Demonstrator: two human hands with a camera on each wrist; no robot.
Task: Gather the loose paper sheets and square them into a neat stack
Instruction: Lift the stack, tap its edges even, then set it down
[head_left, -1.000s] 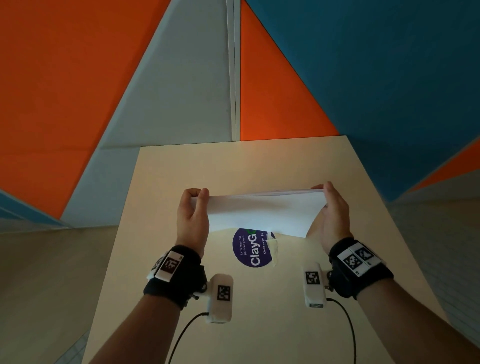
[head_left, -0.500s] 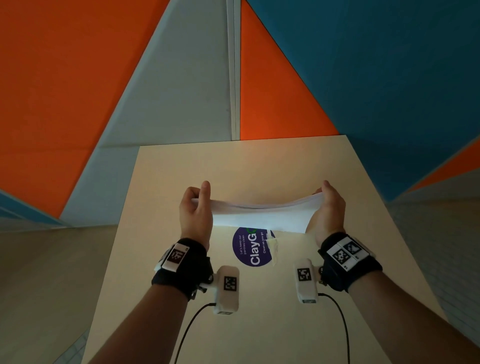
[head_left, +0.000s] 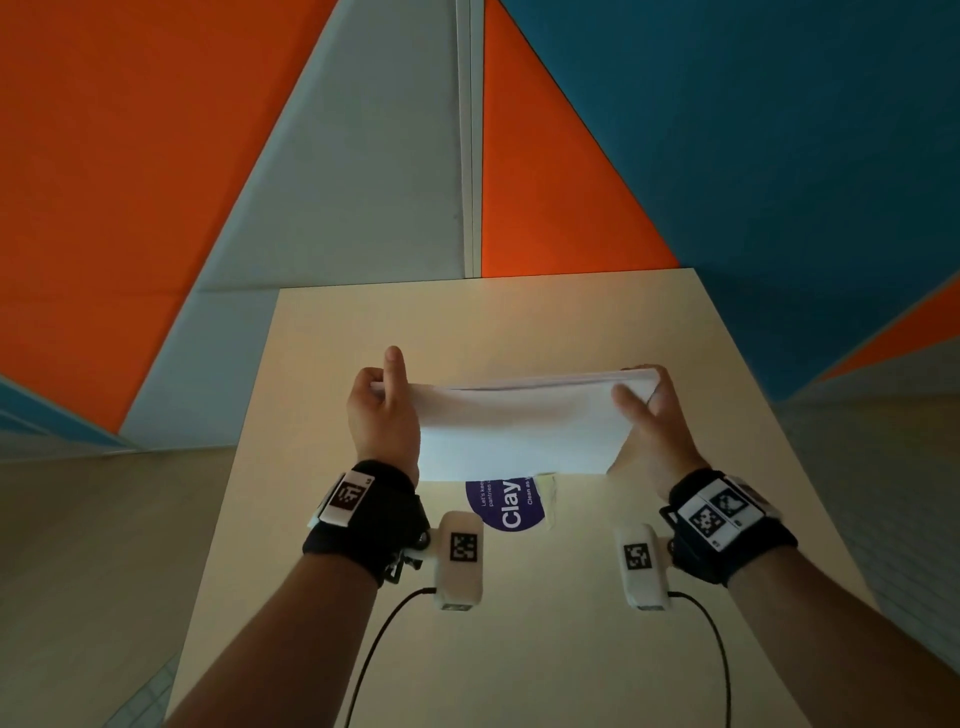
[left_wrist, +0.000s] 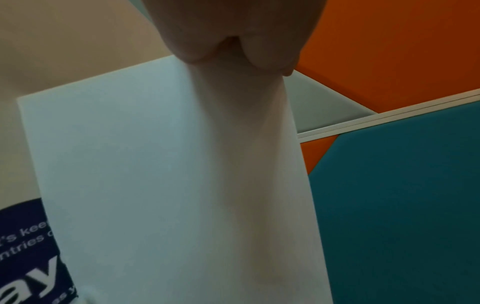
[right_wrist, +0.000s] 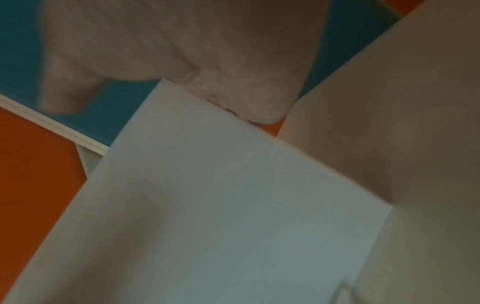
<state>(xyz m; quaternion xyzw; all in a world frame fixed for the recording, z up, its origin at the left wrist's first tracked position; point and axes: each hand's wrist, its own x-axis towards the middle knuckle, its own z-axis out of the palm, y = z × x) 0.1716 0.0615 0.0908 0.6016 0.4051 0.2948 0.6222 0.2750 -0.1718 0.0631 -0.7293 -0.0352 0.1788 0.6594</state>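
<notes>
my left hand (head_left: 383, 415) and right hand (head_left: 649, 415) each pinched an end of the white paper stack (head_left: 519, 431), held on edge mid-frame above the beige table (head_left: 519, 322). squaring step, i judged; next, tapping its lower edge down.

Paper stack (head_left: 519, 426): thin white sheets, matt, smooth, slightly bowed. Tabletop (head_left: 519, 322): pale beige laminate, smooth, faint sheen noted. Sticker (head_left: 511, 512): dark blue, glossy print. Wall panels (head_left: 156, 156): matt felt-like cloth, orange, grey, teal.
</notes>
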